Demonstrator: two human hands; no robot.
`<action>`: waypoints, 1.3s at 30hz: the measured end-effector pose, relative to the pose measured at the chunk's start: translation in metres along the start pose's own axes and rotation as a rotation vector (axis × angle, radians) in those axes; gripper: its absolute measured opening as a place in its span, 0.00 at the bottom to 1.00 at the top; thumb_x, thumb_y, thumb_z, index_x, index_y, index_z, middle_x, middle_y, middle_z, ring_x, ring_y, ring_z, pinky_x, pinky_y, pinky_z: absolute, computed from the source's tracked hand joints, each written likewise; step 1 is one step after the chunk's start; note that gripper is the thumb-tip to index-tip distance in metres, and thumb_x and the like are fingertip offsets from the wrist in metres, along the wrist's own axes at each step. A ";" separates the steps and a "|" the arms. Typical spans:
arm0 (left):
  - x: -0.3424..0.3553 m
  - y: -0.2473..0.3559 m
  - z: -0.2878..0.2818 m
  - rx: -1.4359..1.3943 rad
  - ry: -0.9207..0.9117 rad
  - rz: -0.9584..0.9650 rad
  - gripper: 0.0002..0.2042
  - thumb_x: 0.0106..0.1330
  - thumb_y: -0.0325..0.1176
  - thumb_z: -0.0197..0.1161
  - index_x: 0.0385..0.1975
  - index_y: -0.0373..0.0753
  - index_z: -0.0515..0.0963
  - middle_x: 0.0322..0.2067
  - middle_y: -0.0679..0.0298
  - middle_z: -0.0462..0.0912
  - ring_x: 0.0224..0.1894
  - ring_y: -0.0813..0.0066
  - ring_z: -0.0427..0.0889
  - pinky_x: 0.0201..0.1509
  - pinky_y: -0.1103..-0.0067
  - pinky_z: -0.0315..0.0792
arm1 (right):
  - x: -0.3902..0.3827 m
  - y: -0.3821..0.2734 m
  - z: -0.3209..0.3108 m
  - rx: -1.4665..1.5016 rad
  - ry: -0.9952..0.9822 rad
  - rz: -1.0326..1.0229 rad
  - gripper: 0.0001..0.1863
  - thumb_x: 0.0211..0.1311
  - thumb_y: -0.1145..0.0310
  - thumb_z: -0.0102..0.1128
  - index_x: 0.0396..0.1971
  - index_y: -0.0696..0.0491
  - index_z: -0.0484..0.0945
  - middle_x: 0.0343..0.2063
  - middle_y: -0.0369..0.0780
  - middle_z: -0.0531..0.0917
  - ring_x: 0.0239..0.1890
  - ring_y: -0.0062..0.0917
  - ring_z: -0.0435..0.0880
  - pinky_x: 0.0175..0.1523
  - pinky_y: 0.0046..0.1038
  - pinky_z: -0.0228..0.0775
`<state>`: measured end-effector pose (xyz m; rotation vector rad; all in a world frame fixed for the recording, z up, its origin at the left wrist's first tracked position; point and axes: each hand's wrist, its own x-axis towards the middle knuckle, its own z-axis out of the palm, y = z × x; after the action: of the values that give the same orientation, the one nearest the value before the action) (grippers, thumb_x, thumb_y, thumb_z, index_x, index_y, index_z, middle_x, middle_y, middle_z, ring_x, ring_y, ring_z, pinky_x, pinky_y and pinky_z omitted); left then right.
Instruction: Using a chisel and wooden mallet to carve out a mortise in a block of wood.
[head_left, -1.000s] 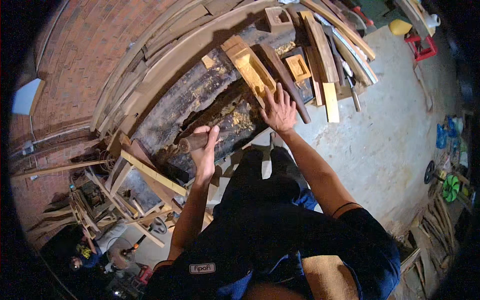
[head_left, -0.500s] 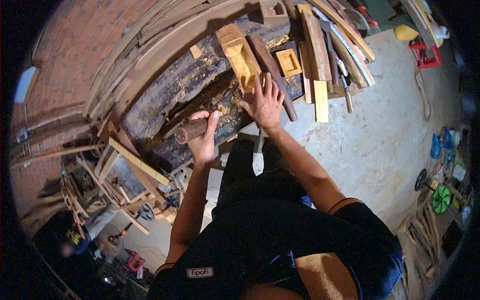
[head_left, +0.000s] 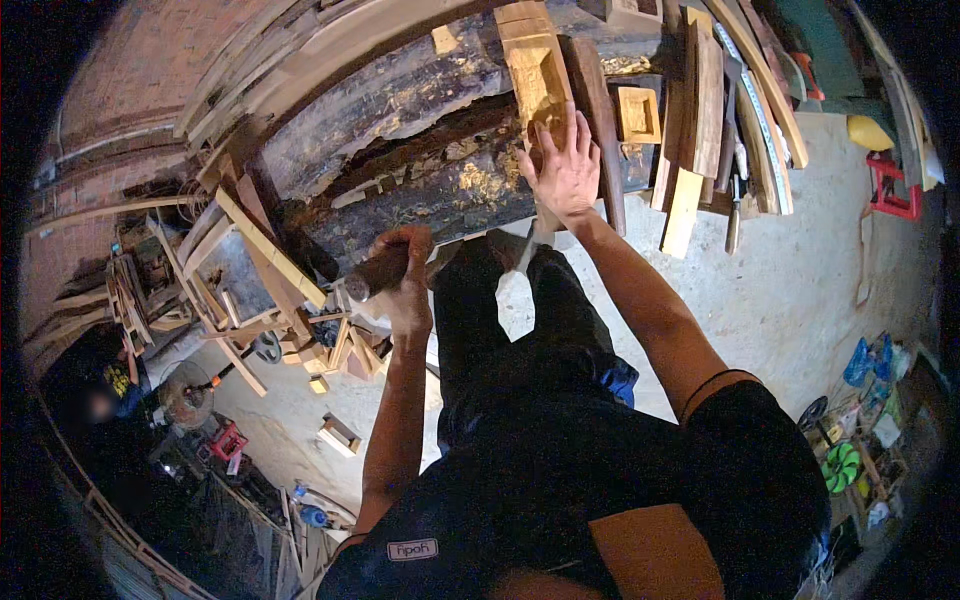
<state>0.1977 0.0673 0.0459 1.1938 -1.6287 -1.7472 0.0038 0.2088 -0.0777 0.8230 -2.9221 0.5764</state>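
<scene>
My left hand (head_left: 405,285) is closed round a thick round piece of dark wood (head_left: 368,280), held just off the bench's near edge and blurred by motion. My right hand (head_left: 566,172) lies with fingers spread on the near end of a pale wooden block (head_left: 535,65). A rectangular hollow is cut into that block, which lies on a dark, rough timber bench (head_left: 410,215). Right of it lies a long dark bar of wood (head_left: 597,130). A small yellowish box-like block (head_left: 638,114) with a square recess sits beyond the bar.
Several wood strips (head_left: 708,110) and a handled tool (head_left: 735,215) lie at the bench's right. Wood shavings (head_left: 485,180) dot the bench. Offcuts and frames (head_left: 250,270) are heaped at left. Another person (head_left: 110,395) is at the lower left. A red crate (head_left: 893,190) stands far right.
My left hand has drawn the round wood back from over the bench toward my body. My right hand stays on the hollowed block. The whole view has shifted.
</scene>
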 end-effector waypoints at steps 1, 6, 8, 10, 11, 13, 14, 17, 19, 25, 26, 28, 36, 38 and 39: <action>-0.001 -0.004 -0.006 0.035 -0.026 0.018 0.08 0.65 0.30 0.68 0.40 0.43 0.76 0.41 0.69 0.78 0.45 0.78 0.77 0.53 0.77 0.72 | 0.000 -0.002 -0.001 0.005 -0.009 0.010 0.30 0.61 0.45 0.56 0.58 0.47 0.77 0.71 0.51 0.54 0.70 0.46 0.58 0.62 0.49 0.62; -0.004 -0.016 -0.009 0.064 -0.072 0.153 0.09 0.66 0.28 0.67 0.42 0.42 0.76 0.43 0.68 0.79 0.46 0.78 0.78 0.52 0.76 0.75 | 0.002 -0.006 -0.003 -0.025 -0.021 0.019 0.28 0.61 0.45 0.56 0.56 0.46 0.77 0.72 0.50 0.53 0.71 0.45 0.57 0.58 0.51 0.67; -0.006 -0.010 -0.008 0.056 -0.114 0.196 0.08 0.66 0.28 0.67 0.41 0.42 0.76 0.43 0.68 0.79 0.45 0.78 0.78 0.51 0.76 0.75 | 0.002 -0.005 -0.003 -0.010 -0.032 0.018 0.27 0.62 0.45 0.55 0.55 0.46 0.78 0.72 0.50 0.52 0.71 0.45 0.56 0.58 0.52 0.68; -0.008 -0.006 -0.010 0.043 -0.120 0.154 0.07 0.66 0.28 0.67 0.40 0.40 0.77 0.41 0.68 0.80 0.43 0.77 0.78 0.49 0.77 0.76 | 0.002 -0.006 -0.003 0.002 -0.033 0.025 0.28 0.62 0.45 0.55 0.56 0.47 0.77 0.73 0.50 0.52 0.72 0.45 0.55 0.59 0.53 0.67; -0.007 -0.003 -0.012 0.032 -0.122 0.158 0.07 0.66 0.28 0.67 0.40 0.40 0.77 0.41 0.68 0.80 0.43 0.77 0.78 0.49 0.77 0.76 | 0.002 -0.005 -0.004 0.009 -0.033 0.026 0.28 0.63 0.44 0.55 0.57 0.47 0.77 0.73 0.50 0.51 0.72 0.45 0.55 0.59 0.53 0.67; -0.003 0.010 -0.018 0.149 -0.163 0.120 0.09 0.64 0.27 0.68 0.38 0.38 0.74 0.40 0.65 0.80 0.45 0.77 0.78 0.53 0.76 0.72 | 0.002 -0.005 -0.008 0.012 -0.046 0.028 0.29 0.63 0.44 0.54 0.58 0.47 0.76 0.73 0.50 0.51 0.72 0.46 0.55 0.59 0.54 0.66; -0.002 0.017 -0.018 0.087 -0.149 0.113 0.07 0.65 0.25 0.67 0.38 0.37 0.74 0.41 0.64 0.81 0.45 0.76 0.79 0.52 0.76 0.73 | 0.001 -0.005 -0.008 0.016 -0.046 0.034 0.29 0.63 0.44 0.54 0.58 0.47 0.76 0.73 0.50 0.51 0.71 0.46 0.55 0.59 0.54 0.67; 0.013 0.046 -0.034 0.227 -0.264 0.229 0.07 0.65 0.23 0.66 0.38 0.37 0.75 0.41 0.62 0.81 0.44 0.76 0.79 0.51 0.76 0.75 | 0.000 -0.009 -0.009 0.016 -0.026 0.026 0.28 0.63 0.45 0.55 0.57 0.47 0.77 0.73 0.50 0.52 0.71 0.46 0.56 0.58 0.53 0.68; 0.023 0.061 -0.037 0.233 -0.256 0.375 0.06 0.63 0.23 0.67 0.37 0.38 0.78 0.39 0.63 0.82 0.42 0.76 0.80 0.47 0.78 0.75 | 0.000 -0.009 -0.007 0.016 -0.029 0.020 0.27 0.62 0.46 0.58 0.56 0.47 0.78 0.72 0.50 0.53 0.71 0.45 0.57 0.56 0.52 0.70; 0.047 0.111 -0.019 0.255 -0.322 0.412 0.06 0.63 0.24 0.68 0.33 0.38 0.76 0.36 0.62 0.81 0.39 0.76 0.80 0.48 0.77 0.74 | -0.001 -0.007 -0.006 -0.001 -0.006 0.024 0.24 0.62 0.46 0.58 0.54 0.43 0.79 0.73 0.48 0.52 0.72 0.43 0.56 0.57 0.52 0.71; 0.045 0.121 -0.008 0.265 -0.340 0.367 0.06 0.64 0.24 0.68 0.32 0.37 0.76 0.35 0.63 0.81 0.39 0.77 0.80 0.50 0.77 0.73 | -0.002 -0.005 -0.005 0.004 -0.004 0.023 0.24 0.62 0.46 0.58 0.53 0.43 0.80 0.73 0.48 0.52 0.72 0.43 0.56 0.57 0.52 0.70; 0.040 0.138 0.004 0.454 -0.364 0.458 0.06 0.64 0.26 0.68 0.34 0.36 0.76 0.39 0.61 0.82 0.44 0.77 0.80 0.50 0.80 0.72 | -0.002 -0.005 -0.004 -0.016 -0.022 0.023 0.23 0.63 0.46 0.57 0.52 0.43 0.80 0.73 0.48 0.52 0.72 0.43 0.56 0.57 0.52 0.70; 0.045 0.129 0.032 0.443 -0.454 0.422 0.07 0.64 0.32 0.70 0.32 0.39 0.77 0.31 0.70 0.80 0.35 0.83 0.77 0.42 0.82 0.71 | -0.007 -0.012 0.000 -0.009 0.098 0.035 0.21 0.60 0.47 0.58 0.48 0.41 0.83 0.73 0.46 0.54 0.71 0.41 0.59 0.54 0.48 0.73; 0.053 0.129 0.050 0.499 -0.511 0.422 0.08 0.64 0.33 0.70 0.31 0.40 0.77 0.31 0.71 0.80 0.34 0.83 0.76 0.41 0.82 0.70 | -0.009 -0.007 0.005 0.001 0.119 0.047 0.22 0.59 0.47 0.60 0.48 0.45 0.83 0.73 0.45 0.54 0.70 0.41 0.60 0.54 0.49 0.73; 0.056 0.128 0.060 0.557 -0.563 0.404 0.08 0.64 0.34 0.70 0.31 0.40 0.77 0.30 0.72 0.79 0.34 0.83 0.76 0.40 0.82 0.70 | -0.012 -0.002 0.007 -0.008 0.124 0.052 0.23 0.59 0.47 0.60 0.47 0.46 0.83 0.73 0.45 0.54 0.70 0.41 0.61 0.54 0.50 0.73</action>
<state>0.0913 0.0306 0.1480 0.5034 -2.5944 -1.4786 0.0149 0.2107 -0.0851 0.6868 -2.8384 0.5958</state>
